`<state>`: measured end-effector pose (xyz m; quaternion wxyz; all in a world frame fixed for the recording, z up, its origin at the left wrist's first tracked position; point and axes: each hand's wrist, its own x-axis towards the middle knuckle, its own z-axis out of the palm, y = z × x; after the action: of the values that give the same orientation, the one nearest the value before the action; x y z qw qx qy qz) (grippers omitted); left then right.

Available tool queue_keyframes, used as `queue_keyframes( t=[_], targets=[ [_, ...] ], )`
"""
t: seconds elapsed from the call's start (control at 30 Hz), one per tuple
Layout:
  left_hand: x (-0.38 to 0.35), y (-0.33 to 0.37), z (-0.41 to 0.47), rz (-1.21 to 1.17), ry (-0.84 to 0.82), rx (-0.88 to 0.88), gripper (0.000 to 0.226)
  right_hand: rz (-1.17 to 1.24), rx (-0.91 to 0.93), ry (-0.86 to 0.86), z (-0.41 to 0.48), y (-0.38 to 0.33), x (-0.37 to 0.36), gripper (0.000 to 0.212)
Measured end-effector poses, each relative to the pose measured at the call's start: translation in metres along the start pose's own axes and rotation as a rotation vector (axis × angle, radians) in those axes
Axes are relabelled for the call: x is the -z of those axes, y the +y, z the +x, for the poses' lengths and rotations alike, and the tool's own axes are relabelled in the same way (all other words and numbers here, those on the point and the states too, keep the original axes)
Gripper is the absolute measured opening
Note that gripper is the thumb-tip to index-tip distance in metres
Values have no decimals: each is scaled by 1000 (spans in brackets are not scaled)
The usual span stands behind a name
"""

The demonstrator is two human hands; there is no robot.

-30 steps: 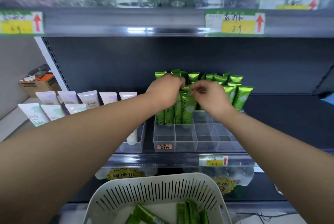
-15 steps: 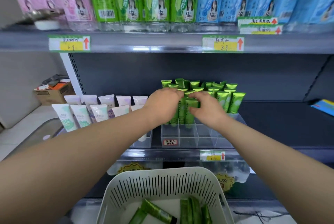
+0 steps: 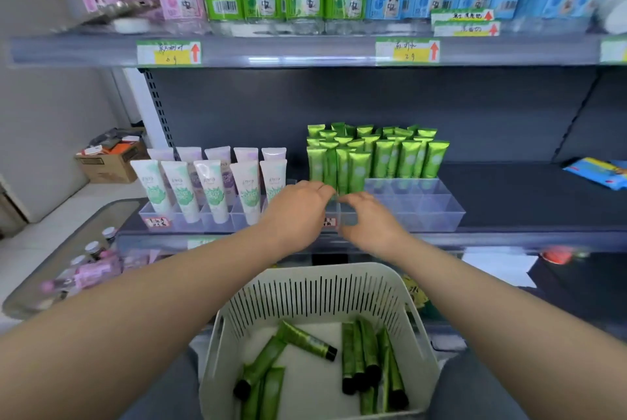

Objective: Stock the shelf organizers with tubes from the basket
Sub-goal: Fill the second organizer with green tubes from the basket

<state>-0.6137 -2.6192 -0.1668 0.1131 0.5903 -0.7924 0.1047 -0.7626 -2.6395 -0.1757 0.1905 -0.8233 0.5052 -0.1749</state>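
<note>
Several green tubes (image 3: 380, 155) stand upright in a clear shelf organizer (image 3: 437, 212) on the middle shelf. Its front right compartments hold nothing. My left hand (image 3: 295, 212) and my right hand (image 3: 369, 222) hover side by side just in front of the organizer's front left corner, fingers loosely curled and apart, with nothing in them. Below, a white slotted basket (image 3: 319, 287) holds several more green tubes (image 3: 359, 355) lying flat with black caps.
A second clear organizer (image 3: 152, 212) to the left holds white and lilac tubes (image 3: 210, 189). The upper shelf (image 3: 305, 51) carries pink, green and blue bottles. A blue packet (image 3: 597, 175) lies at the far right. A cardboard box (image 3: 108, 161) sits on the floor at left.
Both hands have let go of the green tubes and drawn back toward me, down to the organizer's front edge. The camera has tilted so more of the basket shows.
</note>
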Motion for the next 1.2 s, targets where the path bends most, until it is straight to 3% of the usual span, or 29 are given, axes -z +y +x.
queue_keyframes(
  t=[0.33, 0.77, 1.0, 1.2],
  targets=[
    [-51, 2, -59, -151, -112, 60, 45, 22, -46, -142, -36, 11, -62, 56],
    [-145, -19, -107, -304, -344, 294, 44, 55, -159, -347, -37, 39, -153, 54],
    [-196, -40, -110, -360, -611, 420, 22, 114, -203, -450, -33, 44, -209, 36],
    [-238, -44, -110, -342, -782, 463, 18, 174, -301, -560, -31, 47, -255, 53]
  ],
)
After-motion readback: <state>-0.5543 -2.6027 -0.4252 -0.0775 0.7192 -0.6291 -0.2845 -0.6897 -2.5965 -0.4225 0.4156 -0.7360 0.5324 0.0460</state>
